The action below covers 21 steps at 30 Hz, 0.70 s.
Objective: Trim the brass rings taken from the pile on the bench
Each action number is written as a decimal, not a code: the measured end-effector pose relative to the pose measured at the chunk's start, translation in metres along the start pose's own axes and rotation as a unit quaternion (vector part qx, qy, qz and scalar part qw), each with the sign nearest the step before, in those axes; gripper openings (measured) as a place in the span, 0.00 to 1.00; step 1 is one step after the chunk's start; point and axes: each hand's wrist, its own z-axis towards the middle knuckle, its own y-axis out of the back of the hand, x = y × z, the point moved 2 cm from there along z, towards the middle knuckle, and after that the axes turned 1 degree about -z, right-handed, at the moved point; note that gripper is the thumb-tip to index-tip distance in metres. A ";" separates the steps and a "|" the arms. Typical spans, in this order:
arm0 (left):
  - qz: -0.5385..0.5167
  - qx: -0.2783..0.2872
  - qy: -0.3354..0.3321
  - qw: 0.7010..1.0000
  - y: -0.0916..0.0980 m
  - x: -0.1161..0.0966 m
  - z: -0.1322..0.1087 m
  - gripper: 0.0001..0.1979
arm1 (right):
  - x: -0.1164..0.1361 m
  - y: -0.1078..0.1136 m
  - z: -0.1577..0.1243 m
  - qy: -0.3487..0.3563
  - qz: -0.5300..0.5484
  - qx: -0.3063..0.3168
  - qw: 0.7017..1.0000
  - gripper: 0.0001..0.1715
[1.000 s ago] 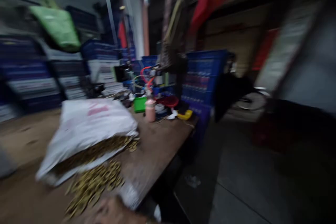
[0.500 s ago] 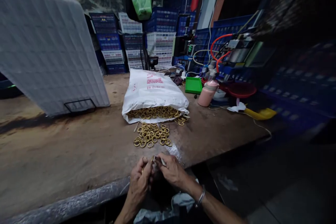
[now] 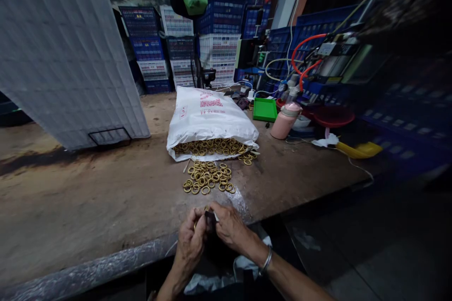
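My left hand (image 3: pixel 189 241) is closed, pinching a brass-coloured ring (image 3: pixel 206 208) whose edge shows at the fingertips. A bit of gold also glints between its other fingers. Close against it, my right hand (image 3: pixel 231 229) grips a small dark flat piece (image 3: pixel 211 216) with something pale beside it; its exact kind I cannot make out. Both hands meet just over the table's front edge. Beyond them lies a loose pile of brass-coloured rings (image 3: pixel 202 180). Behind that, a white woven sack (image 3: pixel 215 120) rests on its side, its open mouth full of more rings (image 3: pixel 212 146).
A grey padded panel (image 3: pixel 81 66) stands on the table (image 3: pixel 106 197) at left. Right of the sack are a green tray (image 3: pixel 264 109), a pink bottle (image 3: pixel 283 124), a red dish (image 3: pixel 334 116) and a yellow scoop (image 3: pixel 363 150). Stacked crates (image 3: pixel 219 47) line the back.
My right hand has turned slightly, bringing the dark piece across against the ring at my left fingertips. The whole view has tilted a little downward; the pile and sack look unchanged.
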 end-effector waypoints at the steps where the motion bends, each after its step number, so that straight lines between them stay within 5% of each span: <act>1: 0.009 -0.002 0.002 1.000 0.001 0.001 -0.002 0.15 | -0.001 0.001 0.001 -0.015 -0.019 0.004 1.000 0.17; 5: 0.009 0.027 0.061 0.998 -0.002 -0.002 -0.015 0.15 | -0.009 0.004 0.014 -0.084 -0.083 0.000 0.993 0.15; 9: -0.118 0.034 0.161 0.979 -0.006 -0.008 -0.020 0.15 | -0.017 0.003 0.030 -0.117 -0.110 -0.054 0.986 0.16; 21: -0.326 -0.005 0.181 0.928 0.017 0.001 -0.009 0.11 | -0.014 -0.011 0.062 -0.118 -0.118 -0.100 0.981 0.13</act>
